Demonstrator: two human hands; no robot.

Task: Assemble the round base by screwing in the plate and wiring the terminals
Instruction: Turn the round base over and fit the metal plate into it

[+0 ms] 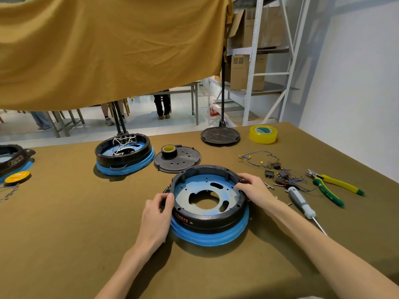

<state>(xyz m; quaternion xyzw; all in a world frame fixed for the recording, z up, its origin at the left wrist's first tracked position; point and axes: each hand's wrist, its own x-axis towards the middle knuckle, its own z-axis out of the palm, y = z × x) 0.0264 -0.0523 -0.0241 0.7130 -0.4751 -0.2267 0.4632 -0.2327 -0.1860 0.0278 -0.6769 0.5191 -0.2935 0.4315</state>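
Note:
A round base (210, 221) with a black rim and a blue skirt sits on the table in front of me. Inside it lies a blue-filmed metal plate (190, 184) with cut-outs and holes. My left hand (156, 214) grips the left side of the rim. My right hand (253, 187) holds the right side, fingers over the edge onto the plate. To the right lie wires with terminals and small switches (274, 167), loose screws (268, 186), and a grey-handled screwdriver (301, 201).
Green-yellow pliers (334, 186) lie at the right. A black perforated cover (183, 160) carries a black tape roll (169, 151). A second wired base (124, 155), a black disc (220, 134), yellow tape (263, 134) and another base (13, 160) stand around. A mustard cloth hangs above.

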